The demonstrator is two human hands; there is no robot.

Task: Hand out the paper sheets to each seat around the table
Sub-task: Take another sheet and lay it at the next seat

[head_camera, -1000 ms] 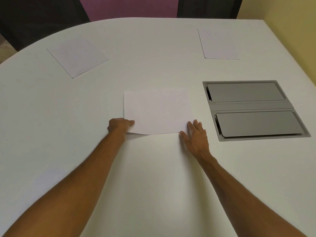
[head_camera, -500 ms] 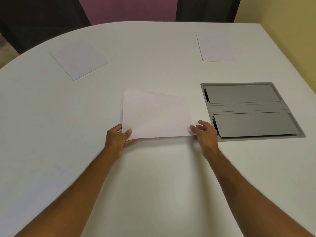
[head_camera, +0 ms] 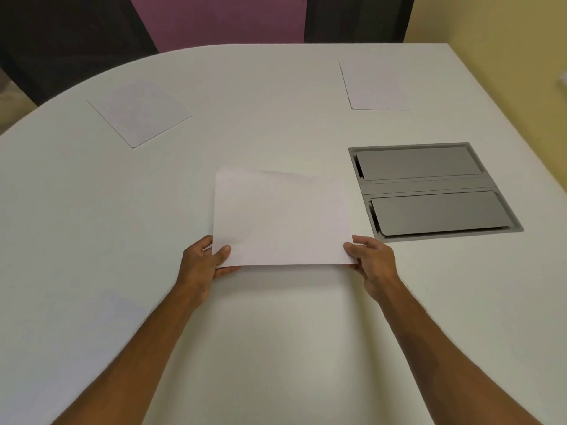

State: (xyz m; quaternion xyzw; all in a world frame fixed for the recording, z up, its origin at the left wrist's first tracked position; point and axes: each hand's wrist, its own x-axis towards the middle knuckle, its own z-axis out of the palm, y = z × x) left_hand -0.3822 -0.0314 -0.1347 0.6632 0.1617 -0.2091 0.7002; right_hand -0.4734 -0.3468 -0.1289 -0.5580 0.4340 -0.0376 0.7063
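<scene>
A white paper sheet (head_camera: 280, 217) is raised off the white table (head_camera: 276, 348) at its near edge, tilted toward me. My left hand (head_camera: 204, 262) pinches its near left corner, thumb on top. My right hand (head_camera: 372, 260) grips the near right corner. A second sheet (head_camera: 139, 113) lies flat at the far left of the table. A third sheet (head_camera: 376, 85) lies flat at the far right. A faint fourth sheet (head_camera: 101, 320) rests near the left front.
A grey metal cable hatch (head_camera: 429, 191) with two closed flaps is set into the table just right of the held sheet. Dark chair backs (head_camera: 70, 41) and a purple panel (head_camera: 221, 23) stand beyond the far edge. A yellow wall (head_camera: 506, 41) borders the right.
The sheet lay flat under my fingertips; both hands have since taken its near corners and lifted that edge off the table, drawing it slightly toward me.
</scene>
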